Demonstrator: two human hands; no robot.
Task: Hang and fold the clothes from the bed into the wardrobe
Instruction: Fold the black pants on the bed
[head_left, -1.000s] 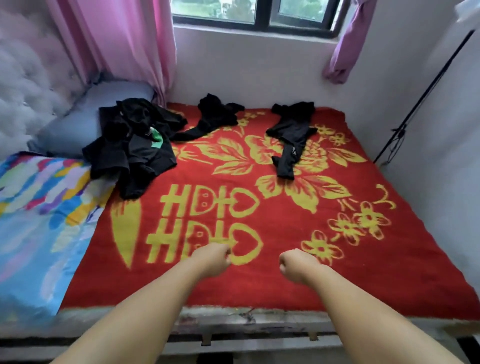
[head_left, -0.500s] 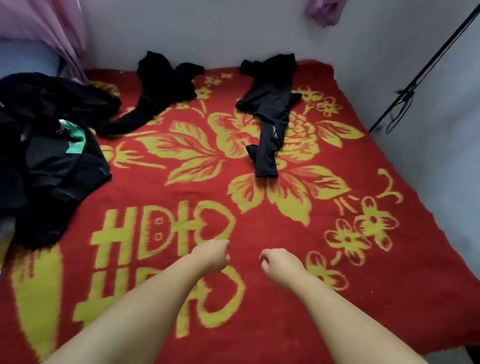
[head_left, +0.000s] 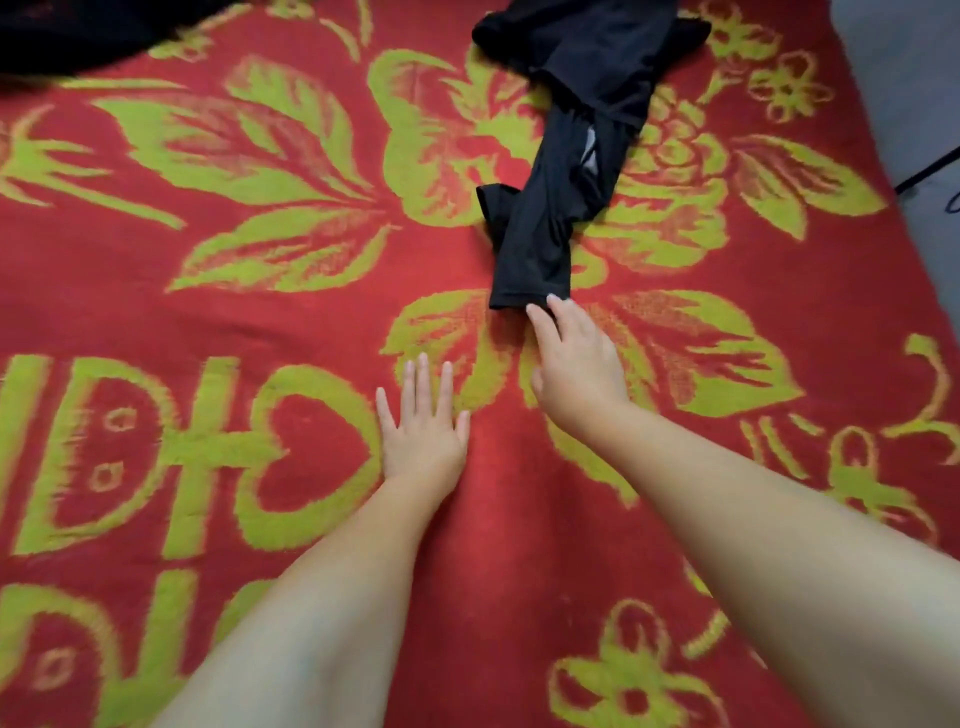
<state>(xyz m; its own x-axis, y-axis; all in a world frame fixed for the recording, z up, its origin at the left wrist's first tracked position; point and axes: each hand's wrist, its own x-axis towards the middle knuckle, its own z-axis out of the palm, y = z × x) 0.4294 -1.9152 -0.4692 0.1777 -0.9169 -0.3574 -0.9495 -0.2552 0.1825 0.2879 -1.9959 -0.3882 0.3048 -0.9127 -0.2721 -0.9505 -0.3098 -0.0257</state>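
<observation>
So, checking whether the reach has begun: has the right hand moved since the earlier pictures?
Yes. The right hand has gone forward across the red blanket, from the heart motif to the black garment's near end, fingertips touching it.

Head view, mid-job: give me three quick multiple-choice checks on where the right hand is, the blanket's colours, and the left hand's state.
1. Where are the right hand's fingertips?
A. At the near end of the black garment
B. On the dark pile at top left
C. On the grey wall

2. What colours is the blanket?
A. Blue and white
B. Red with yellow-green patterns
C. Plain pink

3. How is the left hand?
A. Curled in a fist
B. Gripping cloth
C. Flat with straight fingers

Answers:
1. A: the right hand reaches the near end of the black garment.
2. B: the blanket is red with yellow-green flowers and characters.
3. C: the left hand lies on the blanket, fingers straight, holding nothing.
</observation>
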